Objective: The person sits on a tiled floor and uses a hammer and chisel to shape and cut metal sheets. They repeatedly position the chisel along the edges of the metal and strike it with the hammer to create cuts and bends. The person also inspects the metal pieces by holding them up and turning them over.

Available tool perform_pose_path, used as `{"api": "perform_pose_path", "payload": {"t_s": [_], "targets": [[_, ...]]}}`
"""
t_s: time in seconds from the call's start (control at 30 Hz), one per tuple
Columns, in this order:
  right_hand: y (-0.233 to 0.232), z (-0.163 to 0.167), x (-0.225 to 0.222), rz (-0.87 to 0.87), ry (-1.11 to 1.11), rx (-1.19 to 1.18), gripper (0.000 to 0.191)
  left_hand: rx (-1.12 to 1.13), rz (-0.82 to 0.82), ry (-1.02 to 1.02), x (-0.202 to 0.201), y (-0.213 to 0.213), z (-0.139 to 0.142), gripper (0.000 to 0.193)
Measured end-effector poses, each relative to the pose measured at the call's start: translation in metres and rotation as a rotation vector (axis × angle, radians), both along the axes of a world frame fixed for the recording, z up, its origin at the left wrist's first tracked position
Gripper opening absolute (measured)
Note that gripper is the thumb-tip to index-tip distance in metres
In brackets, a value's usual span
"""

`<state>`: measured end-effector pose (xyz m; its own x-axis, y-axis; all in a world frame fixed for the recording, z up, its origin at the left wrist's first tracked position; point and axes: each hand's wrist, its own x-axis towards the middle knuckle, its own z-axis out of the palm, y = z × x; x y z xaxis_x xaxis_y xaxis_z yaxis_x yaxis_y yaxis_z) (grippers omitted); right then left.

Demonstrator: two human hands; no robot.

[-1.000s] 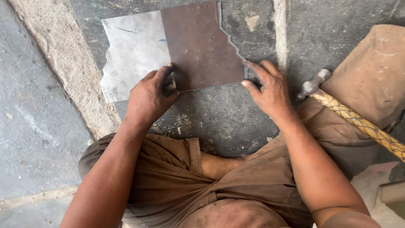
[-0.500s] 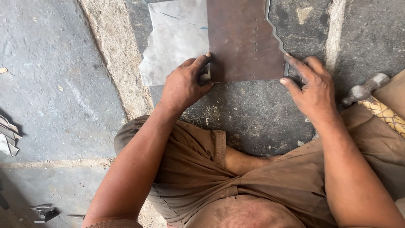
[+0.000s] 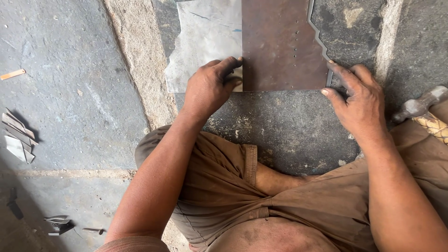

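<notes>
A rusty brown metal sheet (image 3: 280, 44) with a stepped right edge lies flat on the stone floor, over a shiny grey metal sheet (image 3: 205, 39) that sticks out to its left. My left hand (image 3: 210, 86) presses on the grey sheet, fingertips against the brown sheet's lower left edge. My right hand (image 3: 357, 100) rests on the floor with fingertips touching the brown sheet's lower right corner. Neither hand lifts the sheets.
A hammer head (image 3: 417, 105) with a rope-wrapped handle (image 3: 431, 126) lies at the right by my knee. Metal offcuts (image 3: 18, 137) lie at the left, small scraps (image 3: 58, 224) at the lower left. A pale concrete strip (image 3: 135, 60) crosses the floor.
The view has shifted, so the sheets and hands sit further right and higher in the frame. Both hands keep their places at the brown sheet's lower corners.
</notes>
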<state>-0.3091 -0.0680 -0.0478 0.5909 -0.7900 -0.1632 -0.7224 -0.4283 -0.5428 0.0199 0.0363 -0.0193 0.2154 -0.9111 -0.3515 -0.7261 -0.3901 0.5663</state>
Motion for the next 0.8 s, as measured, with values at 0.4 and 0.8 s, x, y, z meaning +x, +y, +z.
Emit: {"api": "perform_pose_path", "payload": {"t_s": [0.4,0.8], "targets": [[0.000,-0.002,0.000,-0.008,-0.015,0.009,0.061,0.009,-0.037,-0.092,-0.005,-0.002,-0.001,0.055],[-0.005,0.014,0.003,-0.010,0.012,0.064,0.063,-0.038,-0.005,-0.039,-0.006,-0.002,0.001,0.052]]}}
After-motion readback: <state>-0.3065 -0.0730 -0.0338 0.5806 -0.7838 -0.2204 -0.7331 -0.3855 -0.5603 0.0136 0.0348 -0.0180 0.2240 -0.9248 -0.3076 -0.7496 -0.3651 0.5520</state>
